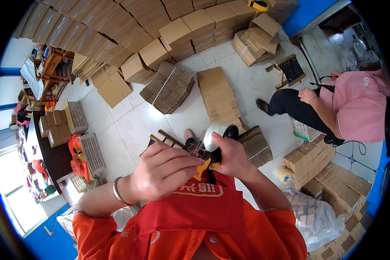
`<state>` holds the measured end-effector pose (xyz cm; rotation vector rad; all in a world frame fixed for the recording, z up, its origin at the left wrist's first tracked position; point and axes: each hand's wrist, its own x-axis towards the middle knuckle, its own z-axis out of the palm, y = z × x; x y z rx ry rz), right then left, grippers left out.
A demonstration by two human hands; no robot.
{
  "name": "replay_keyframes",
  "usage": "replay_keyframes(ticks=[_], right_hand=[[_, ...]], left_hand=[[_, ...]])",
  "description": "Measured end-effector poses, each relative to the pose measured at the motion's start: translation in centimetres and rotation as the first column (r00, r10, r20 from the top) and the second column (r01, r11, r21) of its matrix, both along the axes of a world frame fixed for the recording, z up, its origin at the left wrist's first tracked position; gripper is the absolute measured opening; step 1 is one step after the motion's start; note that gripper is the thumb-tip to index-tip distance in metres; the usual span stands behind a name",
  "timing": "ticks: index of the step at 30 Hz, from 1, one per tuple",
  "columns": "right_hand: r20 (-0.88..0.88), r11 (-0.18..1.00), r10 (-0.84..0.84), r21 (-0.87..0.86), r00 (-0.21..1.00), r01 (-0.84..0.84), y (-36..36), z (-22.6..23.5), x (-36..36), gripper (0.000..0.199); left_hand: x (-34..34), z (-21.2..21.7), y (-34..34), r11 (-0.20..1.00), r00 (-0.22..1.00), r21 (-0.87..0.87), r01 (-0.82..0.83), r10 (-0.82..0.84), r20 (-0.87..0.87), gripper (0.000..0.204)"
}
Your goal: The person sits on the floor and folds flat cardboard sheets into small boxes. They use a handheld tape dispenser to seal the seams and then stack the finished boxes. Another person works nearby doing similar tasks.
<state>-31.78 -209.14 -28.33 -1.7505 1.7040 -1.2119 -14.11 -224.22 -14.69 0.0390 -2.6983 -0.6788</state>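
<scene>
- White floor tiles point(130, 125) fill the middle of the room, and flat cardboard lies on them in many stacks.
- One long stack of flat cartons point(219, 95) lies in the centre; a tied bundle point(168, 86) lies just beside it on the left.
- Folded boxes point(177, 32) stand in rows at the far side, near a blue wall point(307, 13).
- A wooden stool point(288, 69) stands on the tiles to the right of the long stack.
- Another person in a pink shirt point(362, 108) and black trousers sits at the right edge, well apart from the wearer.
- Small closed boxes point(305, 158) are piled at the lower right, beside a clear plastic bag point(316, 216).
- Two grey baskets point(91, 151) lie on the left, near a dark table point(52, 151) with more boxes on it.
- The wearer has an orange shirt and a red apron point(199, 212).
- A tape dispenser point(214, 151) with a roll of clear tape point(216, 132) is held up in front of the apron, above the floor.
- The right hand point(234, 158) is closed around the black body of the dispenser and holds it from the right side.
- The left hand point(162, 171) is curled narrow; its fingers pinch at the orange part of the dispenser, touching it from the left.
- A silver bracelet point(117, 193) sits on the left wrist.
- Both hands are close together, almost touching.
</scene>
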Motion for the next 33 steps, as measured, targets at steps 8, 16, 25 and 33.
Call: replay_keyframes(ticks=[8, 16, 25, 33], right_hand=[[0.137, 0.987, -0.046, -0.145, 0.990, 0.066, 1.0, -1.2, 0.0, 0.074], [0.120, 0.992, -0.033, -0.121, 0.992, 0.048, 0.3, -1.3, -0.1, 0.066], [-0.079, 0.956, -0.177, -0.249, 0.981, 0.153, 0.8, -0.8, -1.1, 0.086], [-0.237, 0.943, -0.222, -0.300, 0.946, 0.146, 1.0, 0.2, -2.5, 0.088]], left_hand=[[0.1, 0.0, 1.4, 0.993, 0.981, -0.047, -0.110, 0.101, -0.166, 0.016], [-1.9, -0.6, 2.4, 0.991, 0.968, -0.091, -0.093, 0.069, -0.243, 0.015], [-2.5, -0.8, 2.8, 0.989, 0.966, 0.110, -0.098, 0.121, -0.229, 0.020], [-1.3, -1.4, 2.8, 0.900, 0.967, 0.401, -0.171, 0.232, -0.109, 0.023]])
